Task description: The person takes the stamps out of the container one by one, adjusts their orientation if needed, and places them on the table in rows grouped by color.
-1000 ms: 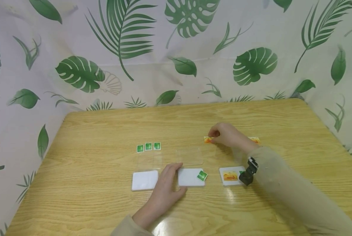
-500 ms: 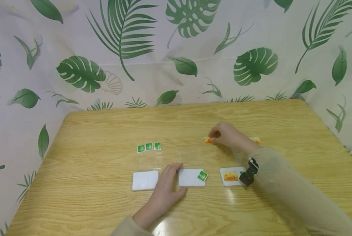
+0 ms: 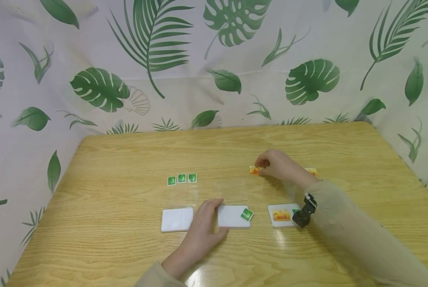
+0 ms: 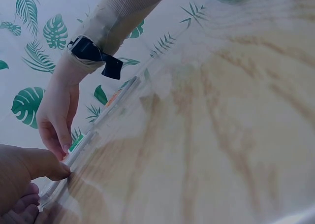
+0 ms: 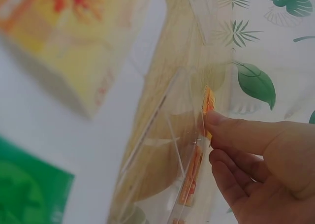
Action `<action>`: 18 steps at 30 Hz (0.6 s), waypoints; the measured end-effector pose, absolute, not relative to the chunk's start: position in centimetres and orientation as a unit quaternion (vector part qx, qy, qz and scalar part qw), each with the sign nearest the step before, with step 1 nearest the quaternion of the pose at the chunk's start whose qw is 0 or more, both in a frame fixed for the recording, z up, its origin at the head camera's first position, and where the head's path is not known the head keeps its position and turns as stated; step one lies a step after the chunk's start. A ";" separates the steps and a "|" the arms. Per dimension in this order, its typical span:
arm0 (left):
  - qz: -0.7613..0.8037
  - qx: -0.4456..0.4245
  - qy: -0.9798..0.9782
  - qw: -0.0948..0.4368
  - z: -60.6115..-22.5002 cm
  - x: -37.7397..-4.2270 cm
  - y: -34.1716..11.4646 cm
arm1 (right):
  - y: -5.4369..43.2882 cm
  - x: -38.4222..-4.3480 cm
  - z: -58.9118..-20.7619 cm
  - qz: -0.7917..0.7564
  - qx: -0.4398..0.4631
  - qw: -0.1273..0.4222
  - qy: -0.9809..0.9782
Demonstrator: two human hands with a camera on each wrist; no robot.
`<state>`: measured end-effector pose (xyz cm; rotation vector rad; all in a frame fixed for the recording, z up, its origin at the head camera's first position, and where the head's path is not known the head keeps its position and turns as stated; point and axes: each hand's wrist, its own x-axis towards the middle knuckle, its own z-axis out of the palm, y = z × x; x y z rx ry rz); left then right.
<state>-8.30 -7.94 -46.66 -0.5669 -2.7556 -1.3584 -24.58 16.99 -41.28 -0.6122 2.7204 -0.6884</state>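
the right hand (image 3: 279,165) pinches an orange stamp (image 3: 254,170) between thumb and fingers at the far side of the desk (image 3: 109,199). the left hand (image 3: 201,229) holds the left end of the middle case (image 3: 231,217), thumb and fingers spread to its near and far edges; a tilted green stamp (image 3: 247,215) lies at that case's right end. the left case (image 3: 177,220) sits just beside the left hand, with three green stamps (image 3: 182,178) in a row beyond it.
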 end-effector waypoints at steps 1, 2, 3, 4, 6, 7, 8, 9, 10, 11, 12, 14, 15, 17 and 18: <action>-0.435 -0.182 -0.882 0.010 -46.7 -8.3 -7.9 | 17.0 -24.6 -41.3 -0.237 -0.210 0.134 0.939; -0.434 -0.183 -0.882 0.011 -46.7 -8.3 -7.9 | 17.0 -24.5 -41.2 -0.237 -0.213 0.131 0.939; -0.434 -0.183 -0.882 0.011 -46.7 -8.3 -7.9 | 17.0 -24.5 -41.2 -0.237 -0.214 0.130 0.939; -0.434 -0.184 -0.882 0.011 -46.7 -8.3 -7.9 | 17.1 -24.5 -41.2 -0.236 -0.216 0.128 0.939; -0.433 -0.185 -0.882 0.009 -46.8 -8.3 -7.9 | 17.1 -24.5 -41.2 -0.236 -0.218 0.125 0.939; -0.433 -0.186 -0.882 0.008 -46.8 -8.4 -7.9 | 17.1 -24.5 -41.2 -0.236 -0.218 0.125 0.939; -0.432 -0.187 -0.882 0.008 -46.8 -8.4 -7.9 | 17.1 -24.4 -41.2 -0.235 -0.218 0.125 0.939; -0.432 -0.187 -0.882 0.007 -46.8 -8.4 -7.9 | 17.1 -24.4 -41.3 -0.235 -0.215 0.126 0.939; -0.432 -0.188 -0.882 0.006 -46.8 -8.4 -8.0 | 17.2 -24.4 -41.3 -0.234 -0.214 0.126 0.940; -0.431 -0.189 -0.882 0.008 -46.8 -8.4 -7.9 | 17.1 -24.4 -41.3 -0.233 -0.214 0.126 0.940; -0.431 -0.190 -0.882 0.008 -46.8 -8.4 -7.9 | 17.1 -24.5 -41.3 -0.232 -0.214 0.126 0.940; -0.431 -0.189 -0.882 0.008 -46.7 -8.4 -7.9 | 17.1 -24.5 -41.2 -0.233 -0.215 0.124 0.940; -0.432 -0.188 -0.882 0.008 -46.7 -8.4 -8.0 | 17.0 -24.5 -41.2 -0.234 -0.215 0.122 0.940; -0.431 -0.187 -0.883 0.009 -46.6 -8.4 -8.0 | 17.0 -24.5 -41.1 -0.239 -0.216 0.120 0.939; -0.432 -0.185 -0.883 0.008 -46.6 -8.4 -8.0 | 17.0 -24.4 -41.0 -0.240 -0.218 0.118 0.939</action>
